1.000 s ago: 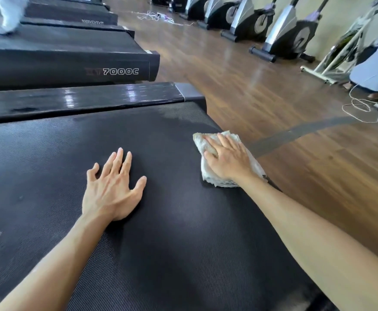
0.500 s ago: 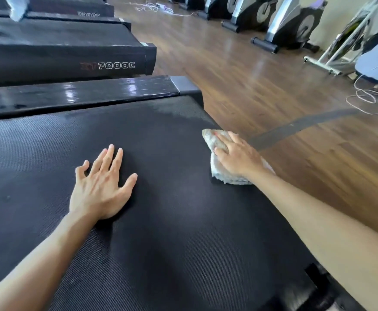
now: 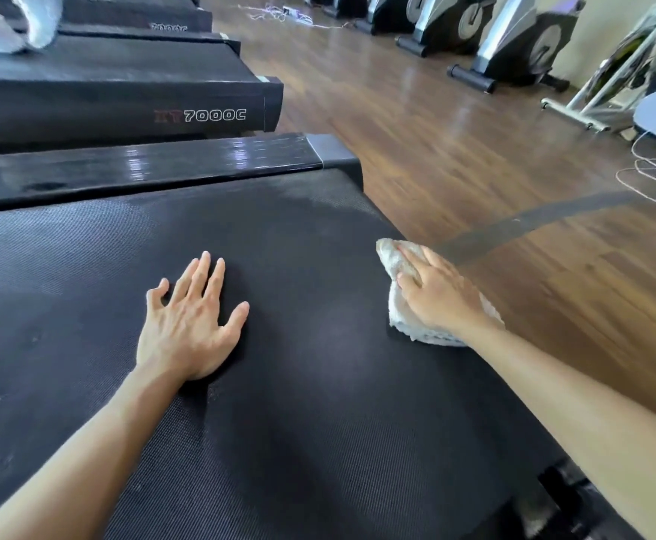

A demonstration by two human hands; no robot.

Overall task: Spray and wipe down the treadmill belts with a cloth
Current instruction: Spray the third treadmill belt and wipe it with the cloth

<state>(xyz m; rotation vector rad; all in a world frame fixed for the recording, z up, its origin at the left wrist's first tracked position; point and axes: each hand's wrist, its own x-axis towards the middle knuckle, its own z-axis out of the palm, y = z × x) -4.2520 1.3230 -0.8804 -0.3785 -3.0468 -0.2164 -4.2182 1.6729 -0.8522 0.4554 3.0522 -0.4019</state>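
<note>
L hand flat, fingers spread on belt; R hand presses cloth w/ straight fingers.

The wide black ribbed rubber treadmill belt lies flat and fills most of the view, with a paler hazy patch up near its far end. A crumpled off-white terry cloth sits bunched right at the belt's right-hand edge, touching the rubber.
</note>
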